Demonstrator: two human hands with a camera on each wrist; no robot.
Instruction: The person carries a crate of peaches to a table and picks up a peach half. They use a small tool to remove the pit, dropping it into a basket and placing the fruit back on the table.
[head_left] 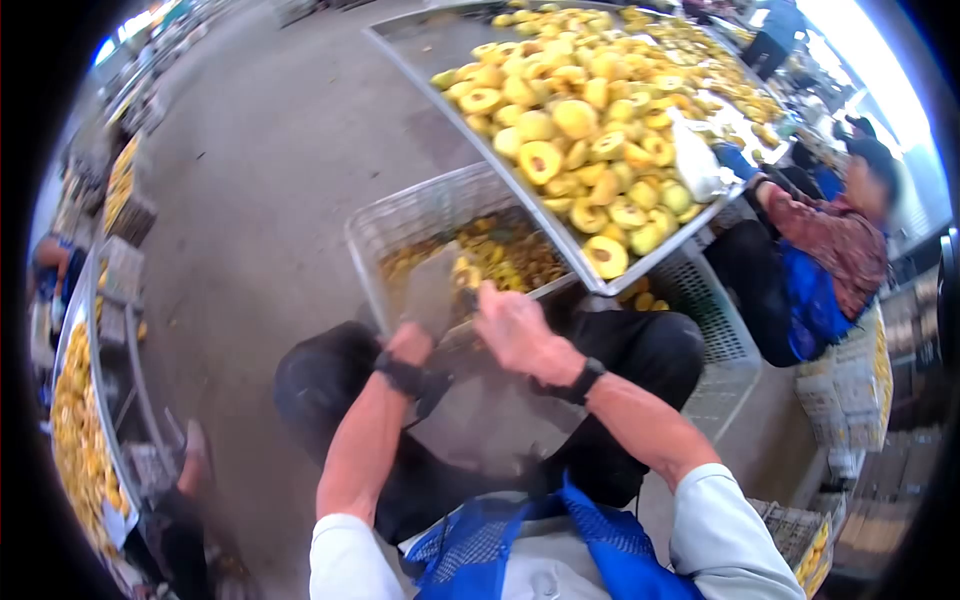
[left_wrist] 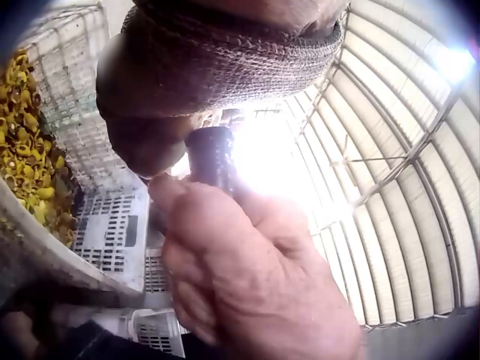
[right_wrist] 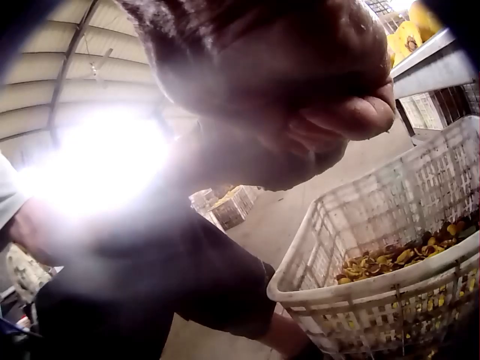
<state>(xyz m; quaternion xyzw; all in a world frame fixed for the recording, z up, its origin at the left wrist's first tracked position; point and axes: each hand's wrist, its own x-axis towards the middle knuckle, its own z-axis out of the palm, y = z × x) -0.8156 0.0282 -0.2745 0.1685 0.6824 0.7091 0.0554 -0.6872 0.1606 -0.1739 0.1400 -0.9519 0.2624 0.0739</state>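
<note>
Now the right hand (head_left: 515,330) grips a dark handle (left_wrist: 212,155) near the left hand (head_left: 428,292).

Metal-look tray (head_left: 470,127), slightly shiny, matt plastic crate (head_left: 375,225), rough cloth wrap (left_wrist: 232,64) w/ coarse weave

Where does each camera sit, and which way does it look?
Head: on the head, looking forward and down at the fruit tray and basket; shows left hand, right hand and knees.
Left wrist: on that wrist, looking past both hands at basket and ceiling.
Right wrist: on that wrist, looking past the right hand at a leg and basket.
Head and right wrist views share the right hand and basket.
</note>
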